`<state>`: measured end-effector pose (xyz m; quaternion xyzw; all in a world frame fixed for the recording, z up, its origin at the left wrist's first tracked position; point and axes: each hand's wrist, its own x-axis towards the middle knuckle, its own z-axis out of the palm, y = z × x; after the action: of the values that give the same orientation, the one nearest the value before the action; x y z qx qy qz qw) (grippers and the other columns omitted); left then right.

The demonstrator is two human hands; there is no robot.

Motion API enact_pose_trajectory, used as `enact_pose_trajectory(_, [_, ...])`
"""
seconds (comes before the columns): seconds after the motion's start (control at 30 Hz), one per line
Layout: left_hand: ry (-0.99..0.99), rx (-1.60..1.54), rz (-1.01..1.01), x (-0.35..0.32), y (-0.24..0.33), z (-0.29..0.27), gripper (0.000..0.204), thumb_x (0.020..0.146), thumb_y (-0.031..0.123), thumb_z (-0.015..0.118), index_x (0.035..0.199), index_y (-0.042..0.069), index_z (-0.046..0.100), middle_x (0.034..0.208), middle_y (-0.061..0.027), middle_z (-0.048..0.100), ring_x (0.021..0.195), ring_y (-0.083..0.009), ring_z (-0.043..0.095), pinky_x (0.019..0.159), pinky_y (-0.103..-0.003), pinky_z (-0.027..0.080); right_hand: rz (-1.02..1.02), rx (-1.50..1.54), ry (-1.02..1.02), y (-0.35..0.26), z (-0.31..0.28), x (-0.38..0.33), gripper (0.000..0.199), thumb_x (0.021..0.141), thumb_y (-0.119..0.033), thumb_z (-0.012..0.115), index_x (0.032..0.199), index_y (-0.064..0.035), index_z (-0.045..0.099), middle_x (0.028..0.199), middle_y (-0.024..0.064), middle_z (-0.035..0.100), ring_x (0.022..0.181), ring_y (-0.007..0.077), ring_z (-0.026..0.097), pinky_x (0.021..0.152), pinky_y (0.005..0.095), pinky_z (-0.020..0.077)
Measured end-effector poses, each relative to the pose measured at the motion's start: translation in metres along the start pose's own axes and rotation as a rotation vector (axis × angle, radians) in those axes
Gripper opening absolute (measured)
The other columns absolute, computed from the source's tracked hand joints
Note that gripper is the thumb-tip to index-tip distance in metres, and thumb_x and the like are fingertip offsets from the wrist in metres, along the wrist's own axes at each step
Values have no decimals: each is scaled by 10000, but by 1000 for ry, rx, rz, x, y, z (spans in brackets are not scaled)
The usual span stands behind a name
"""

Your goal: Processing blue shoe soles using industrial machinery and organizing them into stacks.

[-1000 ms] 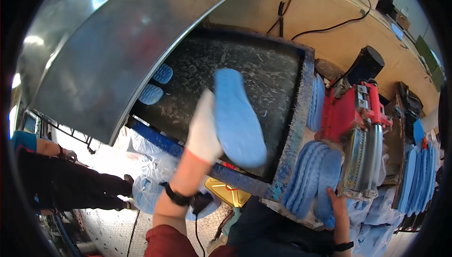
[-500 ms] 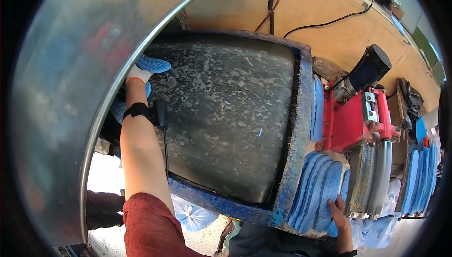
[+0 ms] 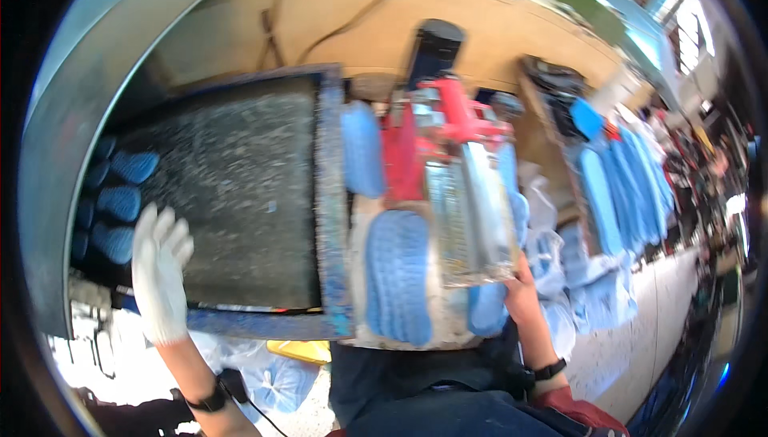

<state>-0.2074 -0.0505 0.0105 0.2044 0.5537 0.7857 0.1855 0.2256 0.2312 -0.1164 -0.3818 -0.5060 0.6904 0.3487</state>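
Note:
My left hand (image 3: pixel 160 269) wears a white glove and hovers with fingers spread over the front left corner of a dark speckled belt (image 3: pixel 240 189). It holds nothing. Just beyond it, several blue foam soles (image 3: pixel 120 201) lie in a row at the belt's left end, under a curved metal hood (image 3: pixel 72 101). My bare right hand (image 3: pixel 522 293) grips a blue sole (image 3: pixel 486 309) beside the metal plate (image 3: pixel 468 221) of a red machine (image 3: pixel 432 129). A stack of blue soles (image 3: pixel 398 277) lies between the belt's blue frame (image 3: pixel 332 213) and that plate.
More blue soles (image 3: pixel 616 189) line a wooden bench to the right, with bagged soles (image 3: pixel 596 301) below them. Cables run along the wooden back wall (image 3: pixel 320 21). Clear bags and a yellow object (image 3: pixel 300 350) lie near my lap.
One second ago my left hand held a blue sole over the belt, then reached to the belt's far left end. It is now drawn back to the front edge, empty. My right hand stays by the stack.

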Motion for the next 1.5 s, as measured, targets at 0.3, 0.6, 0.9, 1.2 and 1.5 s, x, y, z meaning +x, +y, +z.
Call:
enact_pose_trajectory(0.3, [-262, -107, -25, -81, -30, 173, 618, 960, 399, 423, 1420, 8, 290, 1378, -206, 410, 1206, -302, 470, 1002, -414, 388, -856, -924, 42, -90, -5, 45, 492, 851, 84, 479, 1293, -128, 522, 1239, 146, 552, 1119, 297, 536, 943, 350, 417])
enact_pose_trajectory(0.6, [-446, -149, 115, -53, -57, 297, 756, 954, 569, 285, 1485, 54, 130, 1544, -168, 122, 1438, -277, 94, 1150, -417, 83, -886, -835, -43, -95, 10, 36, 419, 856, -1, 562, 1265, -80, 519, 1216, 152, 559, 1054, 302, 563, 891, 376, 453])
enact_pose_trajectory(0.9, [-502, 110, 159, -43, -113, 262, 765, 948, 607, 250, 1490, 84, 117, 1507, -198, 191, 1409, -278, 186, 1153, -398, 120, -430, -881, 121, 20, -21, 19, 526, 790, -101, 683, 1260, -11, 466, 1114, 185, 564, 975, 329, 568, 882, 408, 448])
enact_pose_trajectory(1.2, [-652, 209, 16, -71, -138, 218, 607, 1016, 414, 251, 1463, 8, 188, 1464, -141, 307, 1367, -210, 266, 1127, -306, 187, -316, -1371, 59, 45, -34, 16, 765, 586, -141, 812, 1251, 14, 469, 1272, 247, 446, 1167, 434, 425, 995, 470, 368])
enact_pose_trajectory(1.5, [-655, -439, -1049, -93, -104, 156, 532, 1003, 385, 344, 1415, 50, 317, 1381, -107, 438, 1188, -222, 492, 1041, -319, 343, -453, -1426, 18, 42, -26, 23, 638, 579, -131, 820, 1151, -15, 560, 1233, 216, 500, 1160, 430, 424, 1003, 473, 354])
